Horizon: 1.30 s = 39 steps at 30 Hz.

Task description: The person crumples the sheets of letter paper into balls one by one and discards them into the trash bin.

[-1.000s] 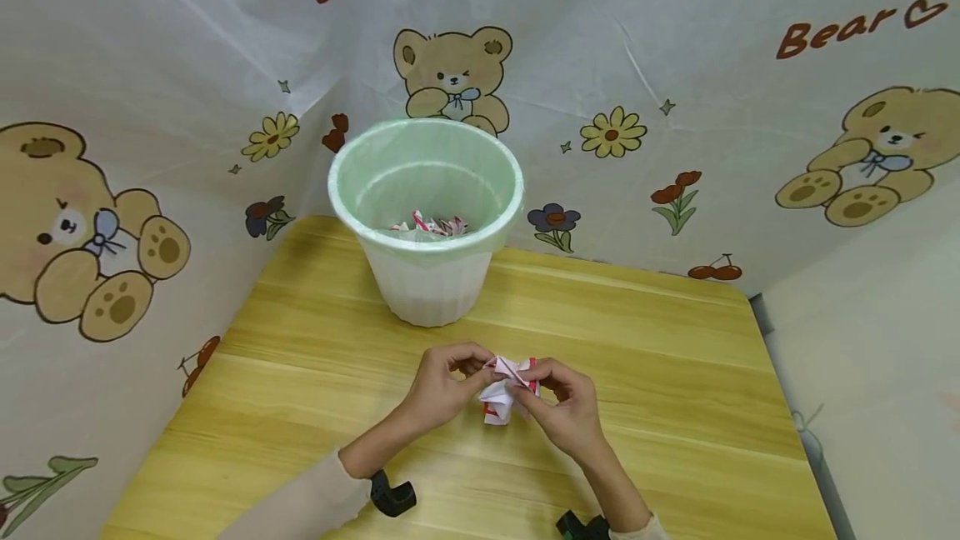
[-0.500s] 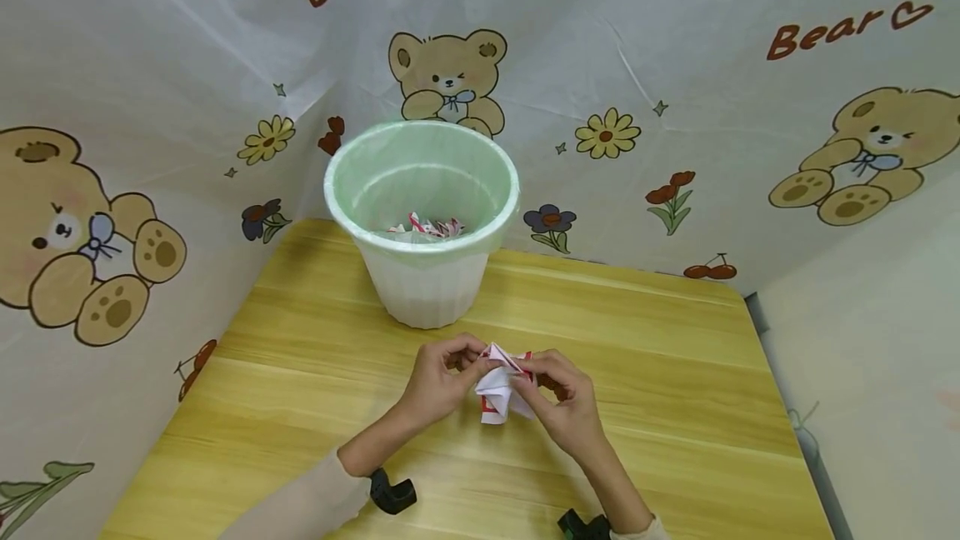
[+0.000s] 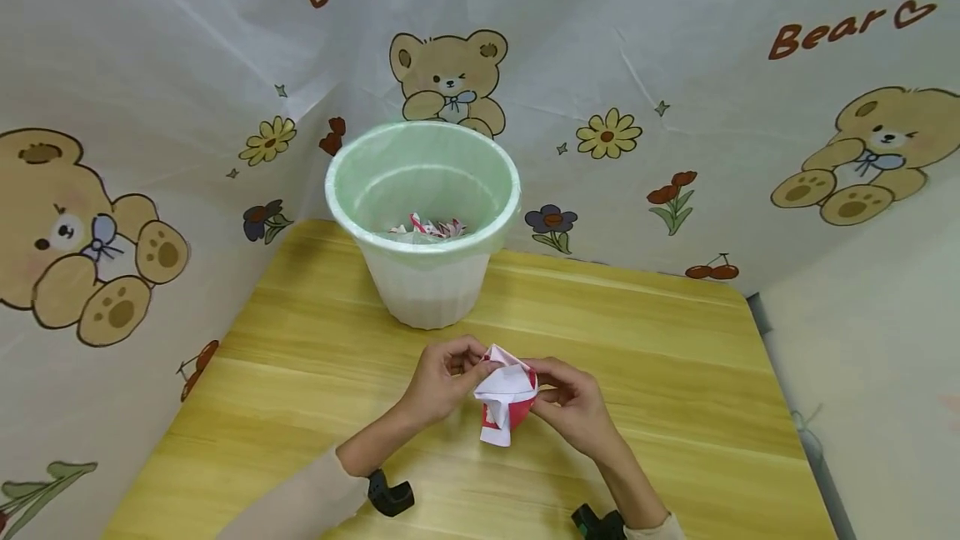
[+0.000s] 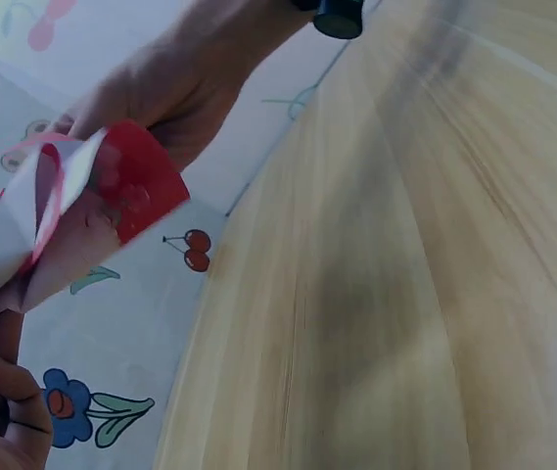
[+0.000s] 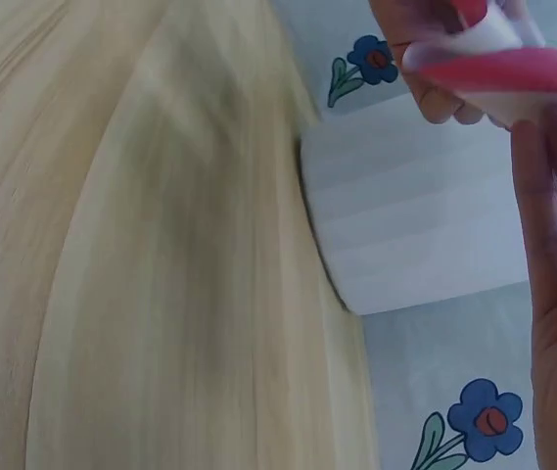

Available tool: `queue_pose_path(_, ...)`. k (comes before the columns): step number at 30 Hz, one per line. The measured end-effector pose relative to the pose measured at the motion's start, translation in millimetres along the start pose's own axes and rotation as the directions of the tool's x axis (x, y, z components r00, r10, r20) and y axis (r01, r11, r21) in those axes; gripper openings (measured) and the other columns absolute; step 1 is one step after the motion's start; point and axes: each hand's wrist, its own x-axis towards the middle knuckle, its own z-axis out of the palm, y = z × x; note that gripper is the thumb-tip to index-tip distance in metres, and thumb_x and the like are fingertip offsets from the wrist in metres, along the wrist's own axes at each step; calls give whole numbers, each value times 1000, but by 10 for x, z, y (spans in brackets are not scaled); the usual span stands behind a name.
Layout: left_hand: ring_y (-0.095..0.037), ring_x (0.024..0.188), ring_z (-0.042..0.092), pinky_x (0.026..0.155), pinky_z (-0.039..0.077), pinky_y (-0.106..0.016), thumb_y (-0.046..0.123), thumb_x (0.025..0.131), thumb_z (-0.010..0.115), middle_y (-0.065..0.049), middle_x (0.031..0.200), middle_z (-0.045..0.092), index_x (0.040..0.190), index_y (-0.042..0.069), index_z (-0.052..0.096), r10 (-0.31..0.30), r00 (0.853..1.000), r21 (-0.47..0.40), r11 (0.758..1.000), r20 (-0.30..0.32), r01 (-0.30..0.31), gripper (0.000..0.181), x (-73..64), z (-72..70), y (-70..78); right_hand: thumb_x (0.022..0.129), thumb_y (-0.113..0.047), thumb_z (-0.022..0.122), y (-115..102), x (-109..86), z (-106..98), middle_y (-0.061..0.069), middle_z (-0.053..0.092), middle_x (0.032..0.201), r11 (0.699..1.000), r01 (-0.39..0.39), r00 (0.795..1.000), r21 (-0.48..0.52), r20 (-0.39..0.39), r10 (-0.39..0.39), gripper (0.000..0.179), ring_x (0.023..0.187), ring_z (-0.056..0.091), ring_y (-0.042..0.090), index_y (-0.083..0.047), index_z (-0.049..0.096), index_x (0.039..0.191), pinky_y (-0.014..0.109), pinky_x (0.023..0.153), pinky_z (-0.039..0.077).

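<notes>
A creased, partly folded sheet of white paper with red printing (image 3: 506, 394) is held up between both hands over the table. My left hand (image 3: 446, 377) pinches its upper left corner between thumb and fingers. At the right edge, my right hand (image 3: 573, 402) holds the paper, with some fingers hidden behind it. In the left wrist view the paper (image 4: 141, 186) bulges outward, its glossy red side showing and a fold standing up on the white side. Only a blurred red and white edge of the paper (image 5: 503, 73) appears in the right wrist view.
Behind the hands stands a white bin (image 3: 431, 290) lined with a pale green bag, with red and white paper scraps (image 3: 431, 227) inside. A wooden table (image 3: 645, 340) lies beneath. Bear-printed cloth (image 3: 570, 40) hangs around the back and left side.
The right hand has shifted slightly right and its thumb has moved off the paper's middle to the right edge. The paper has opened out, showing more red on its lower right.
</notes>
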Motion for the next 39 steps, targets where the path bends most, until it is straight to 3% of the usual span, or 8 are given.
queue_pose_path(7,-2,72,57,64,52,-19,5,101,74,-7,81,68,93,15,72,48,999,82,995,9,-48,13,-81,63,6,90,13,78,0,56,42,19,76,95,989,124,992,-80,-20,-126,22,88,76,12,0,78,107,29,71,67)
queue_pose_path(12,-1,73,59,65,55,-22,-1,100,72,-1,80,68,93,15,71,159,987,162,973,25,-161,18,-97,95,8,86,28,69,-2,89,76,17,71,85,980,198,980,-33,-6,-199,31,68,69,19,-1,75,96,29,58,63)
queue_pose_path(16,-1,74,61,66,57,-23,-2,99,72,0,82,70,93,16,72,171,985,196,965,23,-172,19,-104,93,4,87,27,69,-7,95,89,16,70,82,979,197,980,-44,-10,-198,29,60,64,21,-1,74,93,27,53,59)
queue_pose_path(21,-2,79,66,71,60,-24,7,103,72,0,89,76,101,17,75,110,993,187,975,50,-117,11,-98,44,1,88,26,69,8,91,82,16,70,81,981,185,982,-50,-22,-186,29,59,62,20,-2,74,92,26,52,58)
queue_pose_path(25,-5,89,70,80,62,-27,11,106,68,-3,101,79,118,15,76,77,989,153,984,122,-95,15,-114,-38,-2,88,26,69,38,82,73,14,69,80,985,159,986,-69,-48,-162,30,57,62,19,-4,74,91,26,52,58)
queue_pose_path(31,-7,103,70,99,60,-31,31,93,86,1,120,74,145,14,62,16,966,195,979,257,-68,60,-176,-95,38,88,24,71,79,42,47,13,69,78,990,95,991,-104,-87,-104,30,55,64,18,-6,75,90,25,53,59)
queue_pose_path(34,-5,107,69,102,58,-30,39,82,96,7,126,70,150,19,58,-51,964,243,970,262,-15,80,-186,-46,57,89,22,72,83,28,31,12,69,77,990,74,992,-118,-90,-85,29,55,63,18,-6,75,91,25,52,58)
queue_pose_path(39,-4,102,69,94,62,-31,42,79,97,10,123,72,143,24,62,-79,975,279,960,206,19,75,-182,52,60,89,21,74,71,26,53,12,70,77,989,60,993,-137,-96,-74,28,55,62,18,-6,77,91,23,50,56)
